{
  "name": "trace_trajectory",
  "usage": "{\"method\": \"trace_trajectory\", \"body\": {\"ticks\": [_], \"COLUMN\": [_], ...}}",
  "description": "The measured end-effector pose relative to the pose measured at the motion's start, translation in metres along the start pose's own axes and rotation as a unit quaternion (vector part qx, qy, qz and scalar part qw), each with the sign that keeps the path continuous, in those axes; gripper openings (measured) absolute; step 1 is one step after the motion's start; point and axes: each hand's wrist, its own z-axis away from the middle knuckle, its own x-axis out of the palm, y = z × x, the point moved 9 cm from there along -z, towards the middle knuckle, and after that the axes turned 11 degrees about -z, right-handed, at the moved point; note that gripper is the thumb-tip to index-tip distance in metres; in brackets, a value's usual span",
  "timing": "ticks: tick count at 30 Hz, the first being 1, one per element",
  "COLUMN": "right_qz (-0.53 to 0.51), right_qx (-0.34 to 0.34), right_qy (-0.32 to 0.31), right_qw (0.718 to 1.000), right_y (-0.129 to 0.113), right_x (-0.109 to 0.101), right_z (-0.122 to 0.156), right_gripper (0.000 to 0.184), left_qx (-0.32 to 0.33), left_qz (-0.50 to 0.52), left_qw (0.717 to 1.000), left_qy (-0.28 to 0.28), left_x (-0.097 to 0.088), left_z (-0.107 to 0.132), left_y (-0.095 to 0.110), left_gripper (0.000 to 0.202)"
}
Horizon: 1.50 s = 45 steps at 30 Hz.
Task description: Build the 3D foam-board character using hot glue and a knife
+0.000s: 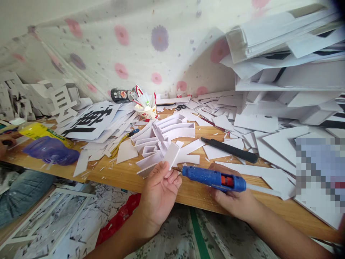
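Observation:
My left hand [159, 190] is closed on a small white foam strip [172, 154], held up at the table's front edge. My right hand [234, 198] grips a blue glue gun [214, 178] lying level, its metal nozzle touching the lower end of that strip. Just behind the strip sits a white foam-board structure of upright strips [164, 138] on the wooden table [118, 174].
A black utility knife [229, 149] lies right of the structure. White board offcuts cover the table, stacked high at right [285, 54]. A paper cup [147, 111], a can [121, 95], scissors [181, 107], a purple bag [51, 150] and another person's hand [5, 141] are at left.

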Motion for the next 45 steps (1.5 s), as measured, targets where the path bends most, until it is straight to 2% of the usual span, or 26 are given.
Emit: {"method": "trace_trajectory", "body": {"ticks": [6, 16, 27, 29, 31, 33, 36, 38, 41, 43, 45], "right_qz": [0.019, 0.048, 0.072, 0.06, 0.04, 0.014, -0.017, -0.026, -0.02, -0.005, 0.012], "right_qx": [-0.017, 0.004, -0.034, -0.03, -0.016, 0.003, 0.036, 0.061, 0.075, 0.072, 0.059], "right_qy": [0.02, 0.08, 0.122, 0.126, 0.133, 0.141, 0.163, 0.18, 0.188, 0.177, 0.179], "right_qw": [0.999, 0.996, 0.989, 0.99, 0.99, 0.99, 0.986, 0.981, 0.979, 0.981, 0.982], "right_y": [-0.004, 0.016, 0.008, 0.008, 0.009, 0.012, 0.02, 0.027, 0.028, 0.024, 0.017], "right_x": [-0.005, -0.02, -0.03, -0.031, -0.034, -0.036, -0.039, -0.04, -0.039, -0.037, -0.037], "right_z": [-0.001, 0.011, 0.01, 0.01, 0.01, 0.011, 0.016, 0.02, 0.023, 0.021, 0.019], "right_gripper": [0.018, 0.014, 0.019, 0.019, 0.018, 0.018, 0.016, 0.014, 0.015, 0.016, 0.014], "left_qx": [-0.012, -0.02, -0.017, 0.007, 0.058, 0.129, 0.253, 0.263, 0.231, 0.195, 0.159], "left_qz": [-0.004, -0.001, -0.02, -0.056, -0.126, -0.223, -0.353, -0.435, -0.558, -0.633, -0.683], "left_qw": [1.0, 0.999, 0.999, 0.997, 0.99, 0.966, 0.894, 0.847, 0.777, 0.73, 0.696], "left_qy": [-0.027, -0.032, -0.045, -0.05, -0.036, 0.01, 0.113, 0.152, 0.177, 0.171, 0.154], "left_x": [0.002, 0.0, -0.003, -0.005, -0.012, -0.027, -0.054, -0.07, -0.085, -0.088, -0.085], "left_z": [0.001, 0.002, 0.004, 0.005, 0.008, 0.014, 0.033, 0.041, 0.044, 0.038, 0.03], "left_y": [-0.002, -0.004, -0.003, 0.005, 0.027, 0.064, 0.137, 0.169, 0.192, 0.192, 0.187], "left_gripper": [0.043, 0.046, 0.043, 0.04, 0.035, 0.036, 0.032, 0.029, 0.03, 0.034, 0.036]}}
